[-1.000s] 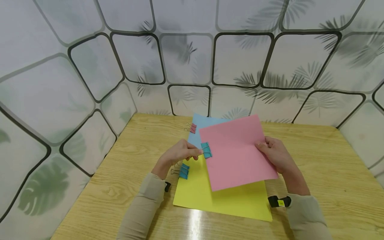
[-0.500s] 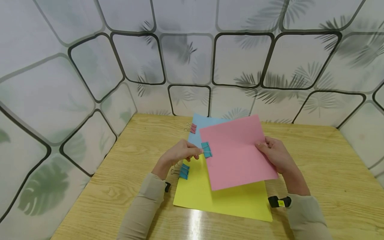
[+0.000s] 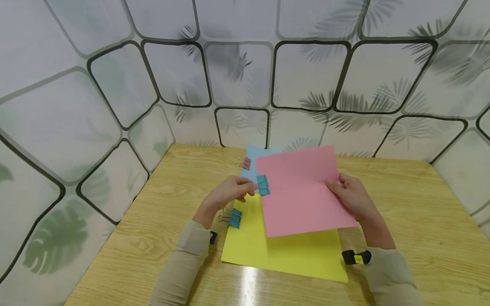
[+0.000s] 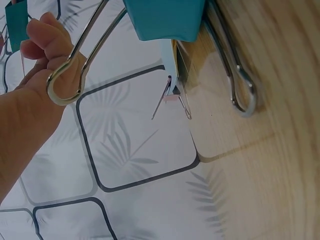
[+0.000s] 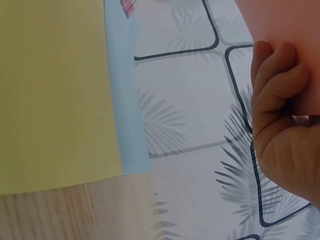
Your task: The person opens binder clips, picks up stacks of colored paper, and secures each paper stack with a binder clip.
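A pink sheet of paper (image 3: 300,195) is held up, tilted, over a yellow sheet (image 3: 245,250). My right hand (image 3: 353,199) grips its right edge, thumb on the near face; in the right wrist view, the right hand's (image 5: 282,100) fingers curl behind the sheet (image 5: 300,30). At the pink sheet's left edge sits a teal binder clip (image 3: 263,185), one wire handle lying flat against the paper. My left hand (image 3: 227,193) pinches at the clip's outer side, thumb and index finger together. In the left wrist view, the left hand (image 4: 55,50) is beside that clip (image 4: 17,25).
A light blue sheet (image 3: 250,172) lies partly under the yellow one. Along their left edges sit a pink binder clip (image 3: 246,163) and a larger blue-teal one (image 3: 235,218), handles sticking out left. The wooden table (image 3: 164,182) meets a patterned curtain-like backdrop (image 3: 241,76).
The pink sheet's left side and its teal clip have shifted slightly up, and the sheet is less tilted. My left fingers rose with the clip; the right hand has barely moved.
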Available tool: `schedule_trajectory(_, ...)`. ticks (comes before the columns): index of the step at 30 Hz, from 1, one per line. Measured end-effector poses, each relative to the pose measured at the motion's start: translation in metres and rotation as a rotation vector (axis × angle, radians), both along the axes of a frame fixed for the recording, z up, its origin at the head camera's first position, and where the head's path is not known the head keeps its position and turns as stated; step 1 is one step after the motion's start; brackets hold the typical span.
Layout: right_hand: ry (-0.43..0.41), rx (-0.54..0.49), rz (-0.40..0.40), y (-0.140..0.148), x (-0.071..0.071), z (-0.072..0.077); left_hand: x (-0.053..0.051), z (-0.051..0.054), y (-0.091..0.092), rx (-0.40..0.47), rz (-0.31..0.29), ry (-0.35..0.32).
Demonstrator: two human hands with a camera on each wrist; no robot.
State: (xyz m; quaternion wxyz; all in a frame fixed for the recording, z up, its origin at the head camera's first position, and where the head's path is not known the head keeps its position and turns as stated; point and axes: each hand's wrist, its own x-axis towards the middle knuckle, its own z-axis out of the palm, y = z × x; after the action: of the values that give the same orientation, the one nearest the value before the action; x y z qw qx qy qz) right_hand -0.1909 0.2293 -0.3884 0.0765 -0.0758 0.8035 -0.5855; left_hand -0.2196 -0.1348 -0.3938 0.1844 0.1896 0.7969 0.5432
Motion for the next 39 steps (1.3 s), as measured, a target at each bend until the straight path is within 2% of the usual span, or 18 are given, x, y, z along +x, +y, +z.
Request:
schedule_trajectory(7,0.012,-0.015,-0.011,0.000,0.000,0.000,0.000,0.000,-0.002,0.067,-0.005,-0.069)
schedule_trajectory(15,0.007,0.004,-0.029,0.000,0.000,0.000,0.000,0.001,-0.003,0.074,0.002,-0.111)
schedule_trajectory(28,0.010,-0.003,0.007,0.004,0.000,-0.003,0.000,0.008,0.005,0.033,0.074,-0.070)
schedule_trajectory(34,0.019,0.013,0.007,0.007,0.000,-0.001,-0.002,0.017,0.008,-0.013,0.064,-0.036)
schedule_trajectory(39,0.004,0.011,0.001,0.010,0.000,0.001,-0.004,0.019,0.011,-0.029,0.058,-0.044)
